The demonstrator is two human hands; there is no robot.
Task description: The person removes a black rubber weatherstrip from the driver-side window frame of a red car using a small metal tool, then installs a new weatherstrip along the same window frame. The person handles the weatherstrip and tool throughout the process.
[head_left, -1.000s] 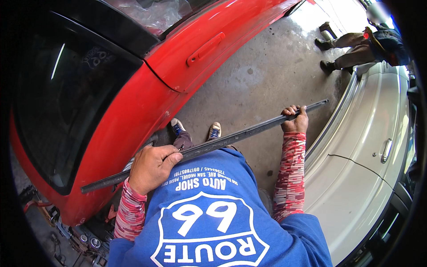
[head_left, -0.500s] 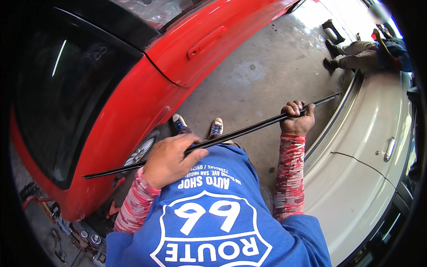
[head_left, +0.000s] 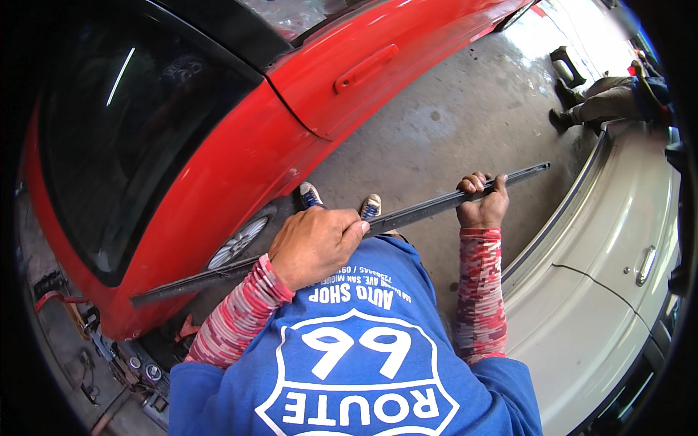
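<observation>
A long black trim strip point(head_left: 422, 209), like a car window weatherstrip, lies slantwise across my front at waist height. Its left end reaches toward the red car, and its right end rises over the floor near the light-coloured car. My left hand point(head_left: 316, 243) is closed over the strip from above, thumb toward the right; its palm side is hidden. Farther along to the right, my right hand point(head_left: 483, 203) grips the strip from below, fingers curled over it. The strip's broad, dusty face shows between my hands.
To my left stands a red car point(head_left: 211, 160) with a dark window. A light beige car point(head_left: 582, 291) is close on my right. Tools and parts point(head_left: 138, 367) lie at the lower left. A person's legs point(head_left: 603, 102) show at the far right, near a dark frame-like object point(head_left: 567, 67).
The strip has rolled, so a broader face now shows. My left hand has shifted right and closed more over it. The view has moved slightly; my right hand keeps its grip.
</observation>
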